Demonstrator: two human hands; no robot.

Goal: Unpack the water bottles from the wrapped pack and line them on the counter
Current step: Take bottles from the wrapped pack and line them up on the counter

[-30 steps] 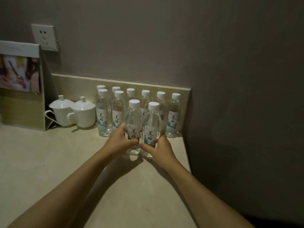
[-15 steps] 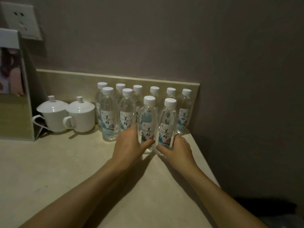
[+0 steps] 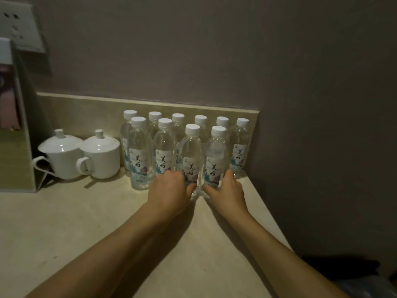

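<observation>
where the counter (image 3: pixel 64 222) meets the backsplash at twelve o'clock, ten capped water bottles stand upright: back row of six (image 3: pixel 200 130), front row of four. left hand (image 3: pixel 167 193) grasps the third front bottle (image 3: pixel 190 151); right hand (image 3: pixel 228 193) grasps the fourth front bottle (image 3: pixel 216 153). two lidded white cups (image 3: pixel 101 155) at ten o'clock.

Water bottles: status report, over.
Left hand grips third front-row bottle; right hand grips fourth. Both upright on counter. Six bottles behind. Nothing blocking.
</observation>
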